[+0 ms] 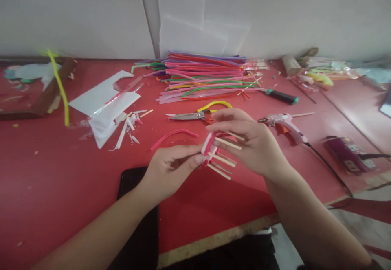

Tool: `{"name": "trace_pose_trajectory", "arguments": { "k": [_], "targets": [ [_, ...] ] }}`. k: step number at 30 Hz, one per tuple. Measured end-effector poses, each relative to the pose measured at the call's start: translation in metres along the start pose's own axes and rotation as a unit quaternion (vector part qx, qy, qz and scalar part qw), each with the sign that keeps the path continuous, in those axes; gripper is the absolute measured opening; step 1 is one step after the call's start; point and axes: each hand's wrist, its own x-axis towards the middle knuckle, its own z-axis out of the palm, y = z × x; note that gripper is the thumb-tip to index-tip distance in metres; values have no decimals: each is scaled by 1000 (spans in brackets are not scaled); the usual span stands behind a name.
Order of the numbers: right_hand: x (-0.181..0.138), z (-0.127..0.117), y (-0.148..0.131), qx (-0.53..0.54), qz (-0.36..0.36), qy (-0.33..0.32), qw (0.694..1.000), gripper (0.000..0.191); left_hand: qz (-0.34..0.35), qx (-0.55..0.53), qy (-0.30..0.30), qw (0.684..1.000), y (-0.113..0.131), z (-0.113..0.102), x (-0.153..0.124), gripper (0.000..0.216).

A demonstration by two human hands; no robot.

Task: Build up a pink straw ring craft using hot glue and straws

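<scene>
Between my two hands is a small craft piece [209, 147] with a white and pink base edged in pink pipe cleaner. Several thin wooden sticks [228, 143] jut from it toward the right. My left hand [172, 166] pinches its left edge between thumb and fingers. Around its upper right side my right hand [249, 141] is closed, fingers over the top and partly behind the sticks. Just beyond lie scissors [189, 116] with yellow and orange handles, and left of them a bent pink pipe cleaner [174, 135].
A heap of coloured pipe cleaners [207, 74] lies against the wall. To the right are a green-black cutter [281, 96], a glue gun [284, 125] with its cord, and a purple box [348, 154]. White card [104, 95] and scraps lie left; a black phone-like slab [131, 176] sits under my left forearm.
</scene>
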Motion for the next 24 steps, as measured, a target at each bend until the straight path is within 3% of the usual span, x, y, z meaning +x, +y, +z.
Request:
{"name": "trace_pose_trajectory", "arguments": {
  "k": [6,11,18,24],
  "targets": [
    [-1,-4,3,30,7,-20,999,14,-96,-123,-48,987,-3,-2,5,20],
    [-1,-3,2,18,1,-27,999,12,-155,-185,-36,970,-5,-2,6,14],
    [0,-3,0,-1,-16,-36,999,10,-140,-208,-32,967,-6,-3,8,15],
    [-1,-3,0,-7,-21,-48,999,9,-169,-240,-66,954,-6,-4,10,17]
  ]
}}
